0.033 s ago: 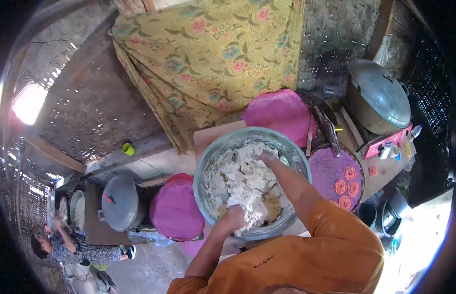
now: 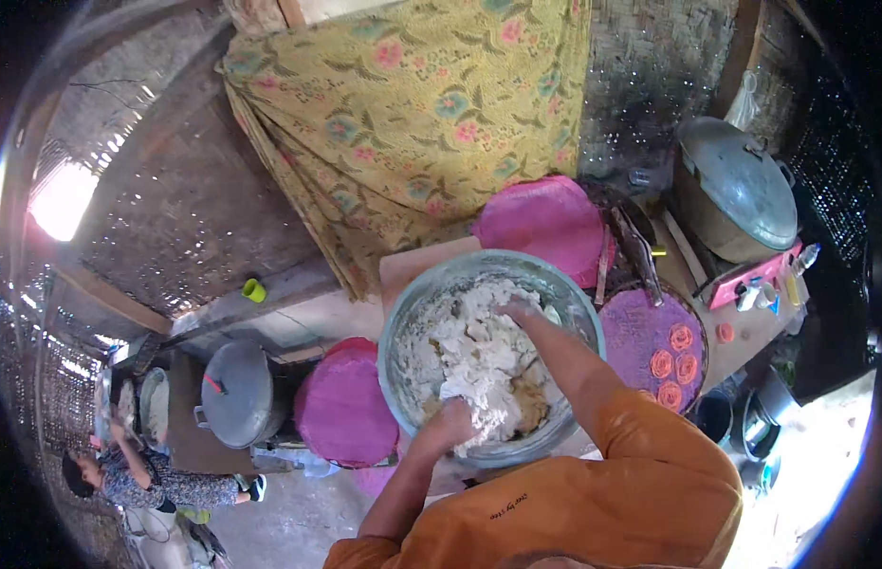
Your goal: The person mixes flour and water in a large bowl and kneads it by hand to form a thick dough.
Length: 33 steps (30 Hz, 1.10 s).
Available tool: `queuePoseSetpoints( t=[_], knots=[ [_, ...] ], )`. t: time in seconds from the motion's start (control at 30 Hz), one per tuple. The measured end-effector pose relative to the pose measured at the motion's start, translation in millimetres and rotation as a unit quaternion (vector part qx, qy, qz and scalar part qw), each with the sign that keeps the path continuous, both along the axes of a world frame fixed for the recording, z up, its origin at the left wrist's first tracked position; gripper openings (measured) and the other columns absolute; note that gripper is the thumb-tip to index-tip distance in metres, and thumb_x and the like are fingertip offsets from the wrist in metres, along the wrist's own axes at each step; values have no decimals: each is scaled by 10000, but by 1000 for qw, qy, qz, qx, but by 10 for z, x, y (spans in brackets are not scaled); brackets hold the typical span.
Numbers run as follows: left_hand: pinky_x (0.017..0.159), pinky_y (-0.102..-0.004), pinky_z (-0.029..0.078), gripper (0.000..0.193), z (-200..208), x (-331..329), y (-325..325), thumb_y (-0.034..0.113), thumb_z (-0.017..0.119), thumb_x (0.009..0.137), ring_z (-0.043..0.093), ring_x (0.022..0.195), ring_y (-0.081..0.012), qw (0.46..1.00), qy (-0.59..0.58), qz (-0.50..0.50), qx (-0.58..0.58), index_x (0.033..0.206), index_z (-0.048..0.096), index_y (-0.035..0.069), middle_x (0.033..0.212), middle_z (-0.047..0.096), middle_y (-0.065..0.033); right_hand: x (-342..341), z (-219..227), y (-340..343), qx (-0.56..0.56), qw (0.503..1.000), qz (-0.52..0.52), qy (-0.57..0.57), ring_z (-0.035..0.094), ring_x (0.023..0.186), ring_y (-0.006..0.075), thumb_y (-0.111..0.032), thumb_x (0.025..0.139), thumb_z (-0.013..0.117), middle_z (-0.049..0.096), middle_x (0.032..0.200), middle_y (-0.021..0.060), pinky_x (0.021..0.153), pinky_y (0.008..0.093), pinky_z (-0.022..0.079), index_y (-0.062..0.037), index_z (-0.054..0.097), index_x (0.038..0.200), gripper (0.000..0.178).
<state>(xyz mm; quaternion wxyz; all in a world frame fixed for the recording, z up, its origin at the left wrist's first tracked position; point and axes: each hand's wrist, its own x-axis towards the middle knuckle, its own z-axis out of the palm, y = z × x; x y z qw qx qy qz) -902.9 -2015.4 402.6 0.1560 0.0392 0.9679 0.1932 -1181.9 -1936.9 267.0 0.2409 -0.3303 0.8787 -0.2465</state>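
A wide grey-green basin [image 2: 396,365] holds a lumpy mass of white, floury dough [image 2: 488,351] with some brownish patches. Low in the basin, my left hand [image 2: 450,423] is curled closed around a pale, crumbly part of the dough. My right hand [image 2: 519,311] reaches across to the far side and presses into the mass. Dough hides its fingertips, so its grip is unclear. Both forearms come from orange sleeves.
Pink round trays [image 2: 346,403] flank the basin; a purple one [image 2: 640,327] carries orange coiled pieces [image 2: 686,368]. Lidded pots stand left [image 2: 237,394] and far right [image 2: 735,190]. A patterned yellow cloth [image 2: 413,114] hangs behind. Another person [image 2: 137,474] works at far left.
The view has shifted very slightly, so the surroundings sit a little farther right and lower. Both hands stay in nearly the same places in the dough.
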Motion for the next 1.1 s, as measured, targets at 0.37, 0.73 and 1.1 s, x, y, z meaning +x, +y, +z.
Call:
queuePoseSetpoints(
  t=[0.37,0.73,1.1],
  knots=[
    [804,-389,321,494,-747,-747,-785,400,484,661,453,874,-338,985,113,125,-24,945,486,-3,903,498,-222,1695,175,495,56,970,208,114,499,817,227,-415,565,599,534,846,114,718,316,390,-101,503,959,513],
    [729,-381,382,343,-1326,-1280,-799,319,471,669,493,797,-300,995,-33,87,-21,882,526,56,826,515,-203,1166,51,1308,35,984,173,-21,495,785,262,-189,619,566,514,853,65,752,283,393,-97,504,857,262],
    [823,-369,330,461,-2010,-1651,-996,411,439,695,431,939,-326,958,-56,254,121,961,493,38,964,483,-199,226,-458,273,43,993,92,54,483,845,241,-331,456,662,514,895,130,719,335,393,-74,494,963,592]
  ],
)
